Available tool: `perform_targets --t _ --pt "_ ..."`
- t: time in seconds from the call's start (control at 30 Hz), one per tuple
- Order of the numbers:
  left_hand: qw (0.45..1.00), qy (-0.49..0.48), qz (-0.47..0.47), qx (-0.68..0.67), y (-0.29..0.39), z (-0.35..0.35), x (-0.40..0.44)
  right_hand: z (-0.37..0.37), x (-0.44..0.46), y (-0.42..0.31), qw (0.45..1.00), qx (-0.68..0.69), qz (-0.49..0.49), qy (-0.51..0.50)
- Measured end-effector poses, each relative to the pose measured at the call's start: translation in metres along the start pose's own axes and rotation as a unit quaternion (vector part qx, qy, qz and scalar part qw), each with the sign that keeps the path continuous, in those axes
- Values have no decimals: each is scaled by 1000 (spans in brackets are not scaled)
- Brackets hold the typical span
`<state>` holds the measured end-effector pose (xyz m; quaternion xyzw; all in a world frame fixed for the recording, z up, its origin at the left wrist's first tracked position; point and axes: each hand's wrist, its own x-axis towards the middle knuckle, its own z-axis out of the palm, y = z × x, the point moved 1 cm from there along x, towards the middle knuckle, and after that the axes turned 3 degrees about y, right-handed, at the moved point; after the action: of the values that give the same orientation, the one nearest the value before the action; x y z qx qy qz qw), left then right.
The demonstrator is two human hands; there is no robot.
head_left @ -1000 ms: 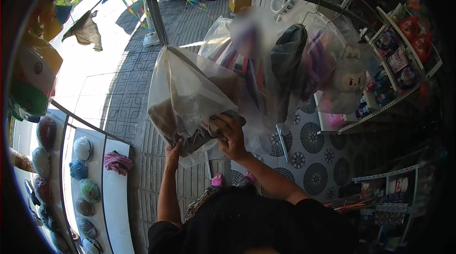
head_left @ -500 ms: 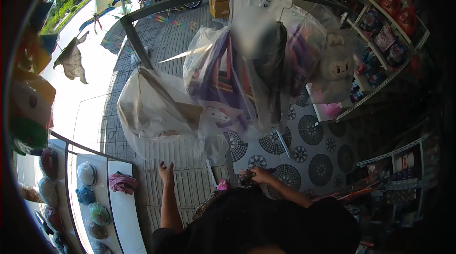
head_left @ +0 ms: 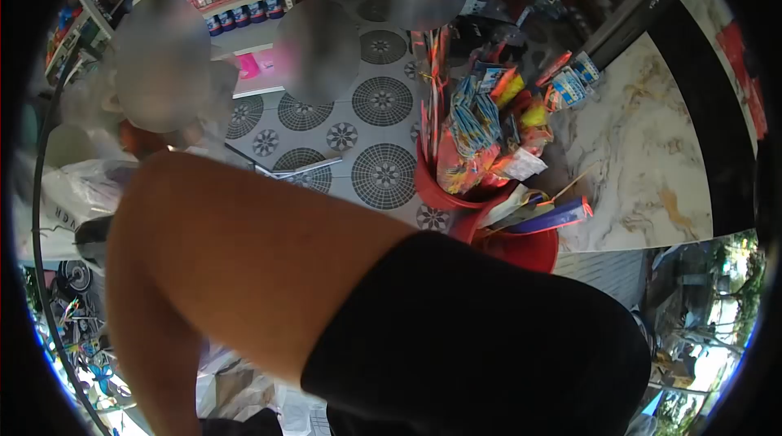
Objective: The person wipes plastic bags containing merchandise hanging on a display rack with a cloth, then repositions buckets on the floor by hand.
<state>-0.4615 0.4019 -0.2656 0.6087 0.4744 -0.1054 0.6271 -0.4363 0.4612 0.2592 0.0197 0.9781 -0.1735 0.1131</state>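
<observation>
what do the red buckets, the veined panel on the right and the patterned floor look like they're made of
Red buckets: probably plastic, judging by the even colour and smooth walls.
Veined panel: smooth, stone-like; cloudy brown veining suggests marble, though a printed imitation is possible.
Patterned floor: likely ceramic tile, from the repeating round motifs; its sheen is hard to judge.

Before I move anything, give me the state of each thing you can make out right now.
Arm: bent at the elbow, across the view.
Black sleeve: ends above the elbow.
Hands: neither visible; grip cannot be told.
Clear plastic: crumpled, partly hidden.
Upper red bucket: open, packed with goods.
Lower red bucket: open, items sticking out.
Purple item: leaning in the lower bucket.
Blue containers: upright, in a row.
</observation>
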Motion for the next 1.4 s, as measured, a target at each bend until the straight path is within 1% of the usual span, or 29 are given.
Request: perform_targets --t 0.03,0.07,0.2,0.33,0.5,0.53,0.57,0.63,0.67,0.7,0.73,0.77,0.8,0.87,0.9,0.97,1.0,1.1,1.13,1.23,1.33,1.4 --pt "999 13 -26 -40 18 1 1 0 -4 2 1000 6 16 18" --pt "997 20 -33 -63 31 1 1 -1 -9 1 999 10 25 21" --pt "994 17 -10 -110 57 2 -10 -13 -11 6 999 -5 51 11" --pt "986 28 18 -161 73 -3 -32 -15 -41 9 993 -11 90 76" --pt "956 125 39 -264 78 -20 -87 7 -88 27 976 41 104 185" --pt "949 171 37 -263 69 -21 -86 21 -105 39 968 63 121 211" --pt "933 206 57 -288 75 -25 -91 36 -125 53 956 95 143 237" --pt "901 267 99 -328 108 -38 -108 77 -165 83 924 152 189 295" --pt "866 356 122 -330 124 -43 -118 101 -184 100 904 173 210 329" --pt "830 410 144 -350 148 -51 -136 126 -201 109 831 326 274 357" --pt "791 470 156 -359 167 -59 -149 153 -213 118 730 466 334 371" --pt "751 526 166 -363 180 -66 -160 178 -219 130 681 517 315 412" --pt "726 563 174 -355 189 -72 -167 198 -220 143 625 565 295 451" --pt "674 632 190 -332 203 -87 -178 219 -208 168 597 604 279 449" --pt "660 651 197 -319 212 -94 -182 223 -202 178 581 623 271 448" --pt "633 686 211 -290 233 -108 -191 218 -178 194 591 642 252 418" --pt "640 678 203 -301 246 -114 -196 217 -163 203 598 645 242 409" --pt "636 747 125 -152 236 -137 -178 231 -120 225 629 656 188 371" --pt "649 725 125 -193 249 -139 -185 236 -108 224 641 660 168 355" --pt "650 737 95 -157 235 -144 -176 257 -82 207 697 596 130 376" --pt "638 757 73 -123 234 -137 -180 274 -59 183 756 519 96 386" --pt "629 775 15 -64 241 -128 -186 276 -50 164 728 580 45 363"
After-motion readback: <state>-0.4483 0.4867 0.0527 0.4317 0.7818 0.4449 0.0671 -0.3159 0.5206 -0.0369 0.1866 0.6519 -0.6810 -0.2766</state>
